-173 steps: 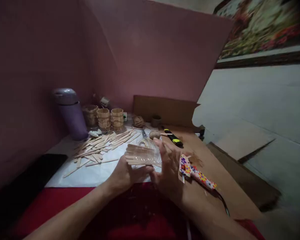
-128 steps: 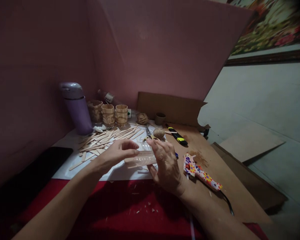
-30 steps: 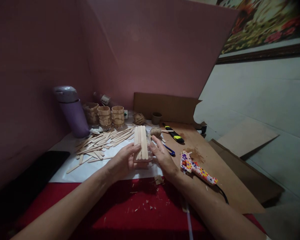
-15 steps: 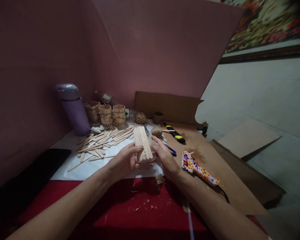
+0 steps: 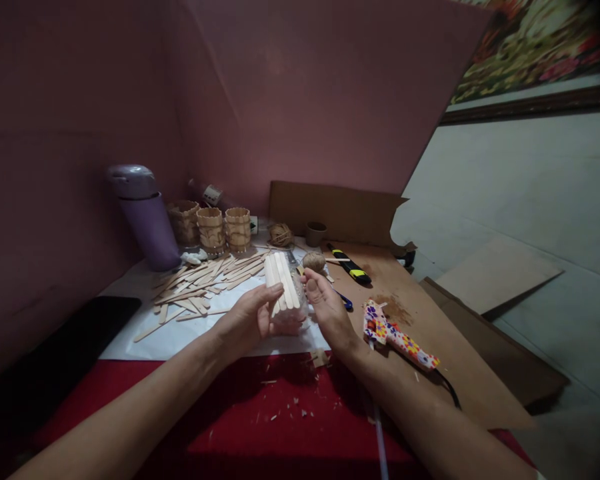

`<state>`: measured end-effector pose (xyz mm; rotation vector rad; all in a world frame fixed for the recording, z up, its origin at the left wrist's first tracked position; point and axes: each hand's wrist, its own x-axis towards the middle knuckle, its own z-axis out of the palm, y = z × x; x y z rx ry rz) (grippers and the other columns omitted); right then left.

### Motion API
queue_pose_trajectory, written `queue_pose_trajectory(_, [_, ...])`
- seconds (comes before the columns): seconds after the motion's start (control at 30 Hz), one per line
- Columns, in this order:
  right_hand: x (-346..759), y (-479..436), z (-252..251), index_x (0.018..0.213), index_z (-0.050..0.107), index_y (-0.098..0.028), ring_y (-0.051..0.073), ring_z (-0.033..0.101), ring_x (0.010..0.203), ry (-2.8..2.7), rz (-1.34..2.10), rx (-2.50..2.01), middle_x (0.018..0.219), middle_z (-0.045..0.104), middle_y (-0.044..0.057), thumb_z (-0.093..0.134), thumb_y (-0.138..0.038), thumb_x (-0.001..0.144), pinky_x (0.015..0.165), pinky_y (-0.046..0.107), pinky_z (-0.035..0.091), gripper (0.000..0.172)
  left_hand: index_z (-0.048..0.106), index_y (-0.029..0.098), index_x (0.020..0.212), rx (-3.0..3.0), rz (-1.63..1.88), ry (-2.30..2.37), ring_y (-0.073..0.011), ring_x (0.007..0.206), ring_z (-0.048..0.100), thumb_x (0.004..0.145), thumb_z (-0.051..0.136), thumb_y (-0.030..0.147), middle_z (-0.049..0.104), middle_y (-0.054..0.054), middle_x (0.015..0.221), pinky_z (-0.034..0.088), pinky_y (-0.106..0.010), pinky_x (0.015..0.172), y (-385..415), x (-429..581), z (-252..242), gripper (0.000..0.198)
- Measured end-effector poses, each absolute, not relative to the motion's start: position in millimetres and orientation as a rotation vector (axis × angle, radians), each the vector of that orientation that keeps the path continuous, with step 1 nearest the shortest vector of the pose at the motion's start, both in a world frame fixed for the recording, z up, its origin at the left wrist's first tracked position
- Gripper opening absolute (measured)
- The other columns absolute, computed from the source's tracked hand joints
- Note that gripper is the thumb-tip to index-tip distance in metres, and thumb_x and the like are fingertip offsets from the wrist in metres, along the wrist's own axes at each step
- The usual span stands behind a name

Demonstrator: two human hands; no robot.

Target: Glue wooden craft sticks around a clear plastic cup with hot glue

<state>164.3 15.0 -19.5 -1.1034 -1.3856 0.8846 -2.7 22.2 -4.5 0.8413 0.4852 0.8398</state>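
Note:
My left hand (image 5: pixel 255 312) grips a clear plastic-looking container (image 5: pixel 300 313), whose exact kind I cannot make out. Several wooden craft sticks (image 5: pixel 284 283) stand side by side along its near face, my left thumb pressing on them. Close by on the right is my right hand (image 5: pixel 327 310), thumb and fingers drawn together at the container's edge; what they pinch, if anything, is hidden. A loose pile of craft sticks (image 5: pixel 195 287) lies left of the hands on the white sheet (image 5: pixel 125 333). Right of my right hand rests a flower-patterned glue gun (image 5: pixel 397 337).
Behind are stick-covered cups (image 5: pixel 237 230), a purple bottle (image 5: pixel 150 223), a twine bundle (image 5: pixel 281 235), a twine ball (image 5: pixel 314 262) and a small brown pot (image 5: pixel 315 233). A black-and-yellow cutter (image 5: pixel 350 265) lies on cardboard (image 5: pixel 460 380). Scraps dot the red cloth (image 5: pixel 240 427).
The container with its sticks has turned and shifted slightly left, showing more clear plastic on its right. My right hand has drawn its fingers in and no longer lies along the sticks' side.

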Motion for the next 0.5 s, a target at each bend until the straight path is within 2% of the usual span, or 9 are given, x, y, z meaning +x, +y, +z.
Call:
queue_pose_trajectory(0.13, [166, 7, -13, 0.115, 0.065, -0.021, 0.024, 0.056, 0.121, -1.621, 0.491, -0.963, 0.124, 0.062, 0.011, 0.05, -0.044, 0.097, 0.108, 0.045, 0.041, 0.033, 0.062, 0.009, 0.113, 0.81, 0.876, 0.485, -0.0221, 0.073, 0.07, 0.085, 0.069, 0.035, 0.072, -0.015, 0.087, 0.058, -0.035, 0.068, 26, -3, -10, 0.038])
queue_pose_trajectory(0.2, [166, 4, -12, 0.111, 0.066, -0.022, 0.024, 0.056, 0.12, -1.704, 0.356, -0.913, 0.122, 0.062, 0.011, 0.051, -0.035, 0.097, 0.106, 0.045, 0.041, 0.025, 0.062, 0.01, 0.11, 0.793, 0.929, 0.495, -0.0199, 0.072, 0.069, 0.083, 0.071, 0.032, 0.072, -0.014, 0.092, 0.058, -0.034, 0.069, 26, -2, -11, 0.036])
queue_pose_trajectory(0.37, [166, -1, -13, 0.115, 0.065, -0.022, 0.024, 0.056, 0.119, -1.797, 0.206, -0.894, 0.123, 0.061, 0.012, 0.053, -0.027, 0.096, 0.104, 0.046, 0.043, 0.023, 0.064, 0.014, 0.109, 0.772, 1.02, 0.55, -0.0194, 0.082, 0.069, 0.079, 0.076, 0.028, 0.07, -0.012, 0.105, 0.058, -0.034, 0.077, 24, 0, -8, 0.035])
queue_pose_trajectory(0.5, [165, -1, -14, 0.12, 0.063, -0.023, 0.025, 0.056, 0.119, -1.845, 0.174, -0.894, 0.124, 0.06, 0.012, 0.054, -0.027, 0.095, 0.104, 0.048, 0.044, 0.026, 0.064, 0.018, 0.108, 0.771, 1.043, 0.504, -0.014, 0.081, 0.065, 0.082, 0.073, 0.025, 0.069, -0.006, 0.106, 0.056, -0.027, 0.074, 24, -2, -9, 0.029])
